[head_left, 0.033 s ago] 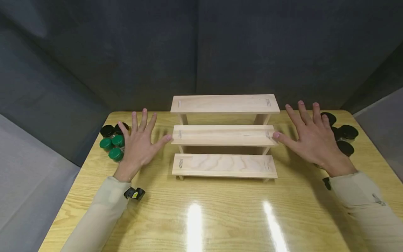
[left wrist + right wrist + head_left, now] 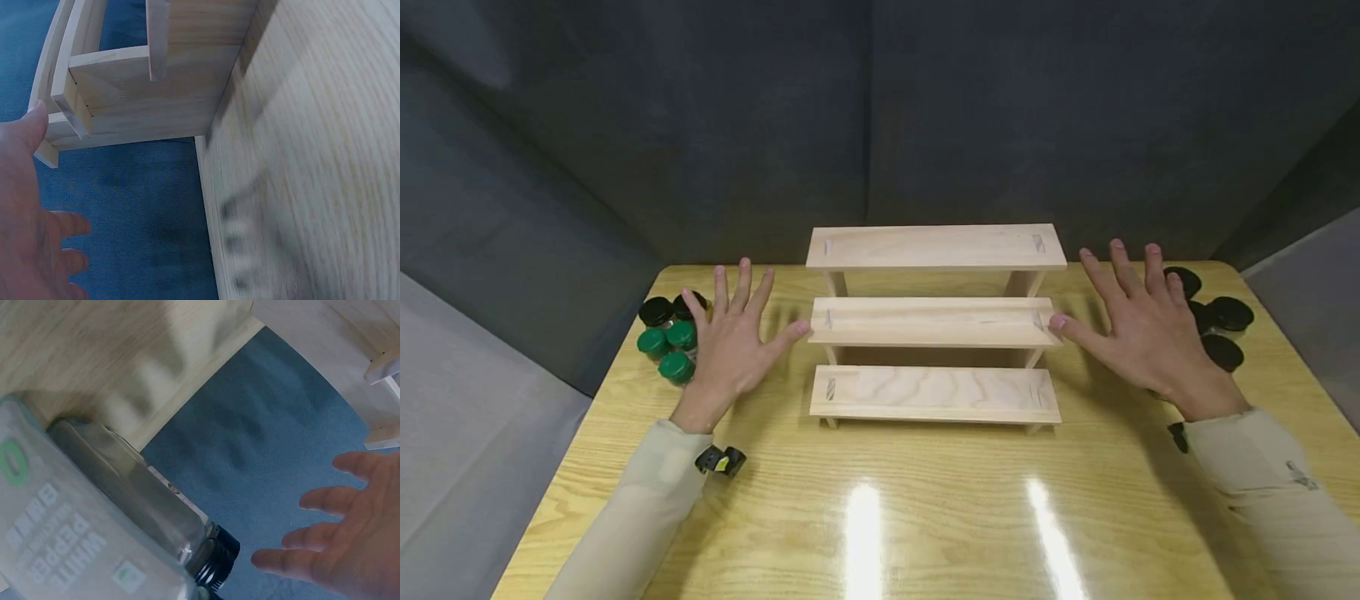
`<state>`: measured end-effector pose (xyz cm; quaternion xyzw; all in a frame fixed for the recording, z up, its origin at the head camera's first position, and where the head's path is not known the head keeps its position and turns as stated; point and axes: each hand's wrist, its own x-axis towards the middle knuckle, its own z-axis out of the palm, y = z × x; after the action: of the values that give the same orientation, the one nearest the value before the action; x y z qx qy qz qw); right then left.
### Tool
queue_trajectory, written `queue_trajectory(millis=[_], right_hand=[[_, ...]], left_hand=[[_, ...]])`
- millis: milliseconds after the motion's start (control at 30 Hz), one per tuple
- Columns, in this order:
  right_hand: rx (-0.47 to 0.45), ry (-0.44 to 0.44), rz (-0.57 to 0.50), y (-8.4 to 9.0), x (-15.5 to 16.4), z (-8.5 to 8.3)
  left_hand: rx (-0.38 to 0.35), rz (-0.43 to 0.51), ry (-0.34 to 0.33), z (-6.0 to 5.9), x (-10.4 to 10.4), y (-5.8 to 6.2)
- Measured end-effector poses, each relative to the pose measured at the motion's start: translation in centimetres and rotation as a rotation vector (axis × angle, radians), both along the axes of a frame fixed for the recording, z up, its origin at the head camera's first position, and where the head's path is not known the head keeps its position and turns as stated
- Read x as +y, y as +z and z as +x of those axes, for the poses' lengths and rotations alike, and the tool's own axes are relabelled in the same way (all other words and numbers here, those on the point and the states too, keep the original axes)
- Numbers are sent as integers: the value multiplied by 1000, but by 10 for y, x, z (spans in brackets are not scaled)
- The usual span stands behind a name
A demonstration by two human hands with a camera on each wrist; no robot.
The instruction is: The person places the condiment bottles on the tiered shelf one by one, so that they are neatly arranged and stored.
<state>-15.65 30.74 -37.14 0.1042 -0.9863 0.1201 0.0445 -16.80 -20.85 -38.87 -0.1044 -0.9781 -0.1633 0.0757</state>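
A three-tier wooden shelf rack [image 2: 936,321] stands at the middle of the table. My left hand [image 2: 730,346] hovers with spread fingers at its left side, thumb pointing toward the middle tier; whether it touches cannot be told. On the right, my right hand [image 2: 1157,333] is spread likewise, its thumb at the middle tier's right end. Both hands hold nothing. Beside the left hand are jars with green lids [image 2: 676,367] and black lids [image 2: 657,312]. Black-lidded jars [image 2: 1231,314] stand beyond the right hand, which partly hides them. The right wrist view shows a jar labelled WHITE PEPPER [image 2: 69,531].
The wooden table [image 2: 940,517] reflects two bright light streaks near the front. A dark cloth curtain [image 2: 760,125] hangs right behind its back edge. Grey panels [image 2: 467,433] flank the table on both sides.
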Motion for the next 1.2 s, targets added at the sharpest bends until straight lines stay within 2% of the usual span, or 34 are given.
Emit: queue_trajectory(millis=[167, 300, 400, 500, 567, 633, 733, 800, 833, 900, 1000, 1100, 1200], right_hand=[[-4, 0, 1, 0, 1, 2], [8, -10, -20, 6, 0, 11], [51, -13, -76, 13, 2, 24], [126, -15, -163, 18, 8, 39], [219, -20, -233, 20, 13, 49], [346, -25, -299, 19, 19, 57], [541, -61, -362, 14, 30, 68], [603, -106, -382, 9, 39, 76], [607, -139, -390, 7, 43, 81], [572, -213, -417, 0, 51, 89], [463, -342, -447, -9, 61, 100], [338, -456, -465, -16, 68, 105], [239, -503, -486, -19, 75, 108]], left_hand=[[-1, 1, -10, 0, 0, 0], [26, 38, -27, 7, 3, 1], [81, 152, -51, 20, 7, 2], [131, 343, -69, 40, 14, 1], [121, 495, -62, 53, 19, -1], [49, 663, -40, 64, 25, -3], [-125, 882, 25, 75, 33, -10], [-249, 996, 65, 77, 36, -16], [-303, 1041, 88, 77, 37, -19], [-393, 1124, 132, 76, 39, -23], [-490, 1218, 185, 74, 40, -29], [-546, 1260, 202, 73, 40, -33], [-576, 1251, 187, 73, 42, -36]])
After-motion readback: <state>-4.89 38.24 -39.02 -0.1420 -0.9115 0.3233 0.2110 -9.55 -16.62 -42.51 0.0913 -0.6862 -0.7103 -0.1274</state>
